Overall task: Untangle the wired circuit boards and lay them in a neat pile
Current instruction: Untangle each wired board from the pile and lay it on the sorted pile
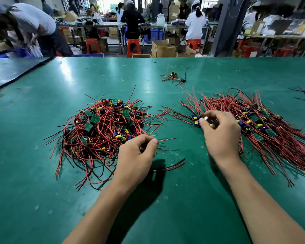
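Lying pinched in the right hand [220, 136] grip: sorted pile [264, 120], left end.

Left hand [136, 155]: forearm bare, extended forward; fingers [144, 140] curled, thumb and forefinger pinching red wires [165, 139]. Right hand [220, 132]: forearm bare, reaching farther forward; fingers bent, tips pinching a circuit board [196, 118]. Hands well apart.
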{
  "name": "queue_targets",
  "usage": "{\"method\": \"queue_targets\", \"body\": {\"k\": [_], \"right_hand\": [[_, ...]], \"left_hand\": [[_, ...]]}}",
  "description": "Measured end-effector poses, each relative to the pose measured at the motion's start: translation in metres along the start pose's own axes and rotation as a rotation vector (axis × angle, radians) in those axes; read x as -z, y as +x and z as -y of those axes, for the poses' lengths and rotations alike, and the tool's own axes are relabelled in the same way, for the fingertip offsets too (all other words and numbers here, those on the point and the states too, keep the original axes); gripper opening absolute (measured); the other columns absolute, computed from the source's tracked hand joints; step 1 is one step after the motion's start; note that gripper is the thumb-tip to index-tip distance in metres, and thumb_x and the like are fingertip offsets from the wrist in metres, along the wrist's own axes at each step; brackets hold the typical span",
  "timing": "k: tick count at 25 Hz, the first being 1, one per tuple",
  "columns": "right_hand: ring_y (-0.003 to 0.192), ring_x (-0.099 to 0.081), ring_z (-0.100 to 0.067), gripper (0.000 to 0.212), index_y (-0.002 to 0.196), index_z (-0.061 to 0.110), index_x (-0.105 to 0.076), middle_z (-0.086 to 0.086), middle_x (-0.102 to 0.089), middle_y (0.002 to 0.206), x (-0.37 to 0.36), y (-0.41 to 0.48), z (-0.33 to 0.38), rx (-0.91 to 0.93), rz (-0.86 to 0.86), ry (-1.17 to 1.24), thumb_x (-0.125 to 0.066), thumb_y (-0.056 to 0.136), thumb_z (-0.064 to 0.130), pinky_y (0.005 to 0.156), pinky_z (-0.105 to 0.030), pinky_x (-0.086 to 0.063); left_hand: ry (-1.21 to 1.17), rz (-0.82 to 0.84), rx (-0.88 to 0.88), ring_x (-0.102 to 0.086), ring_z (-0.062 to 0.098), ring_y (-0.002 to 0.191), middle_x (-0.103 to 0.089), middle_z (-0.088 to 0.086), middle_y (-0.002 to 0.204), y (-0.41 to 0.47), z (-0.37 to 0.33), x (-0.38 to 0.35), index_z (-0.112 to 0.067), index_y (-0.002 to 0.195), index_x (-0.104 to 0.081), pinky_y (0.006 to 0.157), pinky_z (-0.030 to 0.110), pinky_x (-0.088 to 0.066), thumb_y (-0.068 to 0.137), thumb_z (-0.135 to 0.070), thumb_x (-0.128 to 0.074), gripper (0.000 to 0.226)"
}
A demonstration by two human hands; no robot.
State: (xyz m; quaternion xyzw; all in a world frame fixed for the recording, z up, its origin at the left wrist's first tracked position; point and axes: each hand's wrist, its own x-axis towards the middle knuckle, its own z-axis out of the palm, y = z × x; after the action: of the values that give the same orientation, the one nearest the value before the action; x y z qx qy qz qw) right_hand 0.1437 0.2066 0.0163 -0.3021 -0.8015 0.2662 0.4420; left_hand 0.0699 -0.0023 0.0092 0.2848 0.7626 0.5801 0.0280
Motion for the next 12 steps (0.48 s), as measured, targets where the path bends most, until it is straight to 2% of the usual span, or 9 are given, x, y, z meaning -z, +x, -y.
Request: {"method": "queue_targets", "body": {"k": [2, 3, 5, 7, 9, 12], "right_hand": [[0.096, -0.059, -0.027, 0.029, 0.114, 0.01, -0.071, -0.009, -0.058, 0.113, 0.003, 0.005, -0.013, -0.042, 0.015, -0.157, -0.074, 0.088, 0.021, 0.087, -0.025, -0.044], [0.1, -0.058, -0.027, 0.031, 0.116, 0.01, -0.071, -0.01, -0.059, 0.114, 0.002, 0.005, -0.016, -0.024, 0.02, -0.185, -0.074, 0.088, 0.022, 0.088, -0.029, -0.044], [0.097, -0.062, -0.024, 0.023, 0.109, 0.011, -0.074, -0.008, -0.063, 0.108, -0.006, -0.002, -0.009, 0.078, 0.089, -0.103, -0.073, 0.088, 0.02, 0.09, -0.026, -0.044], [0.094, -0.064, -0.023, 0.02, 0.105, 0.013, -0.075, -0.006, -0.066, 0.105, -0.018, -0.011, -0.002, 0.117, 0.288, -0.069, -0.072, 0.089, 0.023, 0.092, -0.029, -0.048], [0.102, -0.061, -0.025, 0.025, 0.108, 0.018, -0.075, -0.005, -0.065, 0.111, -0.026, -0.018, -0.003, 0.08, 0.468, -0.226, -0.07, 0.089, 0.033, 0.095, -0.035, -0.047], [0.115, -0.053, -0.029, 0.031, 0.113, 0.02, -0.074, -0.007, -0.063, 0.119, -0.023, -0.015, -0.009, 0.011, 0.457, -0.378, -0.069, 0.089, 0.039, 0.1, -0.038, -0.042]], "left_hand": [[0.243, -0.058, -0.101, -0.052, 0.008, 0.051, -0.059, -0.003, 0.055, -0.003, 0.002, -0.002, -0.018, 0.08, -0.07, 0.056, 0.026, -0.045, 0.09, -0.024, -0.066, 0.013], [0.321, -0.078, -0.104, -0.053, 0.013, 0.053, -0.057, -0.004, 0.053, -0.004, 0.003, -0.001, -0.02, 0.084, -0.071, 0.058, 0.029, -0.047, 0.089, -0.026, -0.066, 0.009], [0.428, -0.092, -0.052, -0.054, 0.021, 0.058, -0.052, -0.004, 0.052, -0.003, 0.004, 0.001, -0.024, 0.097, -0.07, 0.06, 0.034, -0.048, 0.087, -0.027, -0.063, 0.012], [0.508, -0.069, 0.028, -0.058, 0.026, 0.069, -0.059, -0.001, 0.06, -0.002, 0.008, 0.004, -0.027, 0.107, -0.066, 0.066, 0.036, -0.051, 0.086, -0.03, -0.058, 0.022], [0.585, -0.07, 0.065, -0.061, 0.028, 0.079, -0.065, 0.001, 0.072, -0.001, 0.009, 0.004, -0.029, 0.108, -0.064, 0.071, 0.037, -0.052, 0.085, -0.033, -0.056, 0.025], [0.591, -0.065, 0.049, -0.062, 0.029, 0.079, -0.067, 0.003, 0.073, -0.002, 0.01, 0.002, -0.026, 0.107, -0.066, 0.071, 0.037, -0.053, 0.086, -0.035, -0.059, 0.024]]}}
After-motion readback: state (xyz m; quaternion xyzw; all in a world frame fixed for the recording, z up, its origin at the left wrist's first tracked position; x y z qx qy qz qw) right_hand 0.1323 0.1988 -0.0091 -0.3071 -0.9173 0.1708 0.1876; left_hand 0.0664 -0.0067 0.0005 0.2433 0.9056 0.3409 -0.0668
